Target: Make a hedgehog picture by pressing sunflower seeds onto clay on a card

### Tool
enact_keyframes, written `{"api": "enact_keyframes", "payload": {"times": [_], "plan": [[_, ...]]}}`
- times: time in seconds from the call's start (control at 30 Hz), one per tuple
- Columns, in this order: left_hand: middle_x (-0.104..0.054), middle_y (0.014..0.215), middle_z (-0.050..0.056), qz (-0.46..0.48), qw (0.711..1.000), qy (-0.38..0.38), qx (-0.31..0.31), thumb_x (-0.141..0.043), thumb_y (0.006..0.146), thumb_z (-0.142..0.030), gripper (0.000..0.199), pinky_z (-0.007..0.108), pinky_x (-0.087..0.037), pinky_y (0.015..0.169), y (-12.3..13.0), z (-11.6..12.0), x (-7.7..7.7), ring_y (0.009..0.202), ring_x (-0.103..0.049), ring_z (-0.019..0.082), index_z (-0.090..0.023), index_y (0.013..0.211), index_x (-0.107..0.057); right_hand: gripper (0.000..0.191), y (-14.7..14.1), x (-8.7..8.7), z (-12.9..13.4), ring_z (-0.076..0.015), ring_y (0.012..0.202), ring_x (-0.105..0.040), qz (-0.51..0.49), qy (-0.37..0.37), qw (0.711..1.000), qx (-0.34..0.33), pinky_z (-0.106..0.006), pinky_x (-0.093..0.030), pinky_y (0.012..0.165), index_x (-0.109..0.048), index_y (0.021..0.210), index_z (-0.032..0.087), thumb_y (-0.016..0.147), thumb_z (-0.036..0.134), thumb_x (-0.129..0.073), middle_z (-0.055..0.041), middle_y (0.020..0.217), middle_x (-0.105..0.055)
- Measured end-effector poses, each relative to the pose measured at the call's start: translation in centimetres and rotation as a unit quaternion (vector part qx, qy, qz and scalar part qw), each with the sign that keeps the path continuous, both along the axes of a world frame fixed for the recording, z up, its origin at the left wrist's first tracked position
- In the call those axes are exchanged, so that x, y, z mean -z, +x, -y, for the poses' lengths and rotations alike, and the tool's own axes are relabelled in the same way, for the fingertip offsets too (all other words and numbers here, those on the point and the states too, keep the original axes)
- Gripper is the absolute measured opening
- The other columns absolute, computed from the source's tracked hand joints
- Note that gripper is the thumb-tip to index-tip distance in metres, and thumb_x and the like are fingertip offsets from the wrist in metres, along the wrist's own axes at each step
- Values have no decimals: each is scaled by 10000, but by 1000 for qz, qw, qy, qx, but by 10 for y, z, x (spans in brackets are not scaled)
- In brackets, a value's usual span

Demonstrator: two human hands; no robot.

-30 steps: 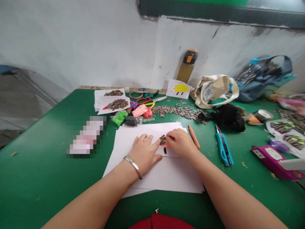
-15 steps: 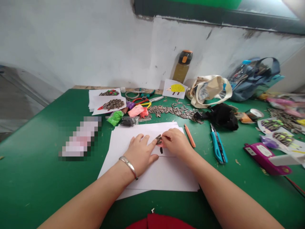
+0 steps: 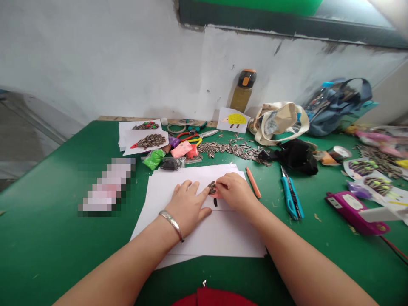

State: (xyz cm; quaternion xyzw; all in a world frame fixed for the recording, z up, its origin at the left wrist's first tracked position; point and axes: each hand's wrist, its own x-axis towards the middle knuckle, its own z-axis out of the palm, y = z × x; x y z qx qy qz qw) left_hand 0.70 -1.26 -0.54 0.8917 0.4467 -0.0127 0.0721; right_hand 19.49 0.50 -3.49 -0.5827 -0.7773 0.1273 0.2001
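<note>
White paper sheets (image 3: 191,238) lie stacked in front of me. On the top sheet is a flat pink clay shape (image 3: 218,196) with striped sunflower seeds (image 3: 211,187) pressed together on it and a small black piece (image 3: 216,202) below. My left hand (image 3: 190,204), with a silver bangle at the wrist, rests on the paper with fingers spread, the index fingertip at the edge of the seeds. My right hand (image 3: 234,190) is closed in a pinch over the right side of the clay shape. Whatever its fingertips hold is hidden.
Loose sunflower seeds (image 3: 236,148), clay packets (image 3: 181,149) and pliers (image 3: 204,135) lie behind the paper. A salmon-coloured stick (image 3: 253,182) and a blue utility knife (image 3: 291,195) are to the right, beyond them a purple device (image 3: 355,212). Finished seed pictures (image 3: 146,142) sit at back left.
</note>
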Motion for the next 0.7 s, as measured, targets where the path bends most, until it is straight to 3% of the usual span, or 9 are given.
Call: {"api": "enact_keyframes", "payload": {"times": [0.27,0.7], "plan": [[-542,1274,151,9,1000,5,0,-603,857,-421,522,493,-382,961,-1,0,2,1157,-453,334,-208,1328,-527,297,3,-9,2,-146,690,-472,2,-20,1000,14,-264,-286,639,-575,583,188,868,169,-491,-9,635,-536],[-535,1297,161,2,1000,-3,0,-596,865,-421,523,522,-384,980,-1,0,1,1169,-455,336,-195,1332,-528,278,0,-1,1,-151,710,-490,9,-2,1000,-6,-270,-311,666,-630,626,181,869,169,-494,-25,657,-558]]}}
